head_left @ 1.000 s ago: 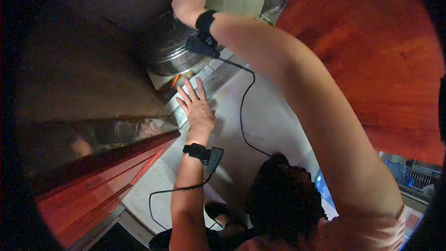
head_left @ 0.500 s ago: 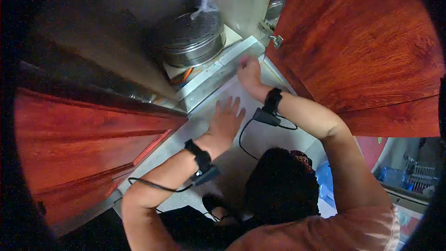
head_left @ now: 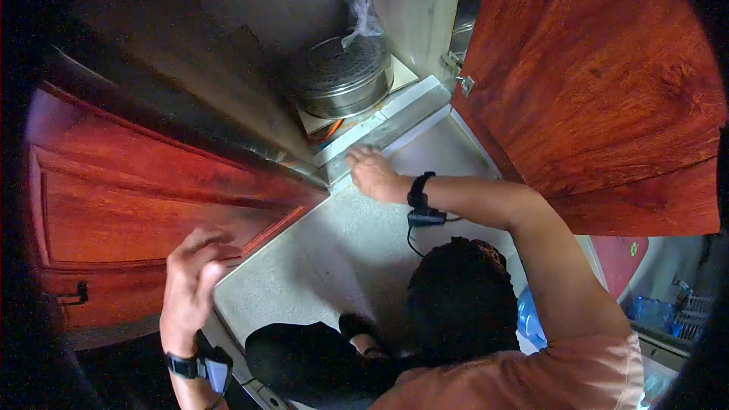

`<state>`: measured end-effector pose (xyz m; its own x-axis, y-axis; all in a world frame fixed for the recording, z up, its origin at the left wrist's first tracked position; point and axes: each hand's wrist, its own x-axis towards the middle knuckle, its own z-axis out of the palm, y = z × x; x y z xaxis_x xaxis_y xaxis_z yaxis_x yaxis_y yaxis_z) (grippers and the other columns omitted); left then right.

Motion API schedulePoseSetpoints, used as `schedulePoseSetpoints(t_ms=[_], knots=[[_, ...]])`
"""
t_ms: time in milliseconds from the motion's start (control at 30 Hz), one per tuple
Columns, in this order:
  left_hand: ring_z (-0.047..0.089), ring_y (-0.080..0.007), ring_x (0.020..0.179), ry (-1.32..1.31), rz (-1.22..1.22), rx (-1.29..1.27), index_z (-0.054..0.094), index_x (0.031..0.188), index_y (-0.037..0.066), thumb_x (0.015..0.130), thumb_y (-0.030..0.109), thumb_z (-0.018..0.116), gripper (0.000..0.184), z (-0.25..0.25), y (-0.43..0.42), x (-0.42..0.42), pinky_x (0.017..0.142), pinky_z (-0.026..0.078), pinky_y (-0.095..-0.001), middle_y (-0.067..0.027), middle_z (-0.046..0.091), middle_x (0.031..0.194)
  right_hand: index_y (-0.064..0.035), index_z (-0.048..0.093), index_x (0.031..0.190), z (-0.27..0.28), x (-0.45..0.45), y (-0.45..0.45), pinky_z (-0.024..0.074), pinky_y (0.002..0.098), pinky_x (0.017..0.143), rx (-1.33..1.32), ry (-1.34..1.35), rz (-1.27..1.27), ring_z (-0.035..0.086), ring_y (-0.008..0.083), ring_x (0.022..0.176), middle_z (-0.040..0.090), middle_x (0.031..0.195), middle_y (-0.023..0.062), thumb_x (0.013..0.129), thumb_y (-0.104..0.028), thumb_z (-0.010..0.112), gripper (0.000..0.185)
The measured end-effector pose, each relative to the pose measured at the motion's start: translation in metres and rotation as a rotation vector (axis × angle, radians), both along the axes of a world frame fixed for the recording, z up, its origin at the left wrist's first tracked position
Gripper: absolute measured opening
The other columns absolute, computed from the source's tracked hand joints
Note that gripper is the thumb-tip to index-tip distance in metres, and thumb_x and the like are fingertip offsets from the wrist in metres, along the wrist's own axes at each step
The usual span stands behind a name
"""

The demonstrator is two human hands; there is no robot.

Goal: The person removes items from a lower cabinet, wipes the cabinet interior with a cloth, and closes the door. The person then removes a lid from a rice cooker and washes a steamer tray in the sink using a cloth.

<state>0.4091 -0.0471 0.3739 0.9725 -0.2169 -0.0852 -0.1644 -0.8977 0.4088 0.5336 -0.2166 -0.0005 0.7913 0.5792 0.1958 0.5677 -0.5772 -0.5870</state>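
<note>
My right hand (head_left: pixel 372 173) is at the metal sill (head_left: pixel 395 127) of the open cabinet, with its fingers curled down against the edge. What those fingers hold, if anything, is hidden. My left hand (head_left: pixel 194 277) is raised beside the left red cabinet door (head_left: pixel 144 205), its fingers loosely bent and the thumb apart, with nothing visible in it. Inside the cabinet stands a round metal steamer pot (head_left: pixel 353 99) with a perforated top. A clear plastic bag (head_left: pixel 366 15) lies at the back of that top.
The right wooden door (head_left: pixel 600 91) stands open over the light floor (head_left: pixel 304 258). An orange hose (head_left: pixel 328 133) shows beneath the pot. Farther right are blue plastic containers (head_left: pixel 653 311) and a wire rack (head_left: pixel 695 315). A black cable (head_left: pixel 412 241) hangs from my right wrist.
My left hand has left the floor and moved left to the red door. The right hand has slid left and down along the sill. The view has shifted slightly.
</note>
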Motion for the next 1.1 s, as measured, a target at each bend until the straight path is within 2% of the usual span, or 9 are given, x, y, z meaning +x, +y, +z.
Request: schedulePoseSetpoints(t_ms=[200, 367, 433, 500, 567, 633, 800, 933, 1100], knots=[[0.058, -0.0316, 0.086, -0.57, 0.36, 0.205, 0.064, 0.082, -0.005, 0.094, 0.057, 0.031, 0.071, 0.019, 0.042, -0.076, 0.079, 0.044, -0.0394, -0.0182, 0.061, 0.092, 0.0071, 0.032, 0.139, -0.009, 0.041, -0.035, 0.0161, 0.0543, 0.11, -0.237, -0.041, -0.195, 0.019, 0.0303, 0.14, 0.026, 0.149, 0.021, 0.092, -0.038, 0.046, 0.067], [0.049, -0.0309, 0.114, -0.126, 0.234, 0.113, 0.055, 0.111, -0.003, 0.097, 0.054, 0.027, 0.065, 0.07, 0.106, -0.119, 0.102, 0.033, -0.0437, -0.0182, 0.056, 0.115, 0.0082, 0.028, 0.139, -0.007, 0.057, -0.006, 0.0137, 0.0551, 0.111, -0.233, -0.12, -0.119, 0.02, 0.0327, 0.14, 0.025, 0.149, 0.0226, 0.091, -0.046, 0.047, 0.075], [0.052, -0.0318, 0.112, -0.184, 0.203, 0.189, 0.057, 0.106, -0.003, 0.097, 0.055, 0.025, 0.067, 0.082, 0.127, -0.126, 0.1, 0.035, -0.0449, -0.0194, 0.058, 0.111, 0.0082, 0.026, 0.14, 0.008, 0.054, 0.014, 0.014, 0.055, 0.111, -0.191, -0.142, -0.063, 0.022, 0.0341, 0.139, 0.025, 0.147, 0.0249, 0.087, -0.048, 0.053, 0.081], [0.062, -0.0333, 0.085, -0.462, 0.172, 0.185, 0.064, 0.079, -0.003, 0.094, 0.053, 0.028, 0.069, 0.074, 0.119, -0.115, 0.074, 0.048, -0.0402, -0.0181, 0.065, 0.088, 0.007, 0.023, 0.141, 0.019, 0.013, -0.03, 0.0151, 0.0517, 0.112, -0.134, -0.05, -0.091, 0.024, 0.0374, 0.137, 0.027, 0.145, 0.0275, 0.08, -0.043, 0.066, 0.089], [0.057, -0.0397, 0.074, -0.428, 0.106, 0.274, 0.062, 0.079, -0.002, 0.092, 0.048, 0.038, 0.058, 0.143, 0.055, -0.135, 0.066, 0.048, -0.0428, -0.0186, 0.059, 0.08, 0.0059, 0.022, 0.141, 0.059, -0.022, -0.043, 0.0159, 0.0485, 0.113, -0.047, -0.097, -0.069, 0.024, 0.0395, 0.136, 0.025, 0.146, 0.0266, 0.079, -0.037, 0.071, 0.091], [0.051, -0.0363, 0.066, -0.245, -0.037, 0.245, 0.057, 0.075, -0.001, 0.09, 0.051, 0.042, 0.057, 0.199, 0.058, -0.167, 0.06, 0.044, -0.0435, -0.0164, 0.053, 0.074, 0.0055, 0.023, 0.141, 0.094, -0.059, -0.05, 0.0154, 0.0489, 0.113, -0.084, -0.083, -0.056, 0.022, 0.0383, 0.138, 0.025, 0.147, 0.0248, 0.078, -0.033, 0.071, 0.089], [0.055, -0.0333, 0.07, -0.44, -0.194, 0.185, 0.063, 0.087, -0.001, 0.092, 0.047, 0.044, 0.052, 0.249, 0.086, -0.212, 0.063, 0.045, -0.0387, -0.0161, 0.059, 0.086, 0.01, 0.031, 0.137, 0.128, -0.094, -0.032, 0.0083, 0.0514, 0.114, -0.259, -0.152, -0.064, 0.022, 0.0356, 0.138, 0.027, 0.147, 0.0242, 0.083, -0.041, 0.06, 0.08], [0.057, -0.0258, 0.077, -0.812, -0.01, 0.288, 0.065, 0.096, -0.001, 0.092, 0.038, 0.039, 0.047, 0.299, 0.071, -0.235, 0.069, 0.047, -0.0345, -0.0167, 0.058, 0.095, 0.0114, 0.039, 0.132, 0.151, -0.103, -0.052, 0.0091, 0.0521, 0.114, -0.317, -0.116, -0.052, 0.028, 0.036, 0.135, 0.038, 0.14, 0.0251, 0.086, -0.039, 0.056, 0.07], [0.049, -0.0198, 0.079, -1.151, 0.141, 0.201, 0.049, 0.12, -0.001, 0.088, 0.037, 0.055, 0.05, 0.331, 0.06, -0.205, 0.073, 0.046, -0.0352, -0.0166, 0.041, 0.11, 0.0085, 0.051, 0.118, 0.178, -0.089, -0.078, 0.0143, 0.0552, 0.111, -0.336, -0.163, -0.054, 0.046, 0.0342, 0.118, 0.054, 0.121, 0.0209, 0.087, -0.033, 0.055, 0.052]])
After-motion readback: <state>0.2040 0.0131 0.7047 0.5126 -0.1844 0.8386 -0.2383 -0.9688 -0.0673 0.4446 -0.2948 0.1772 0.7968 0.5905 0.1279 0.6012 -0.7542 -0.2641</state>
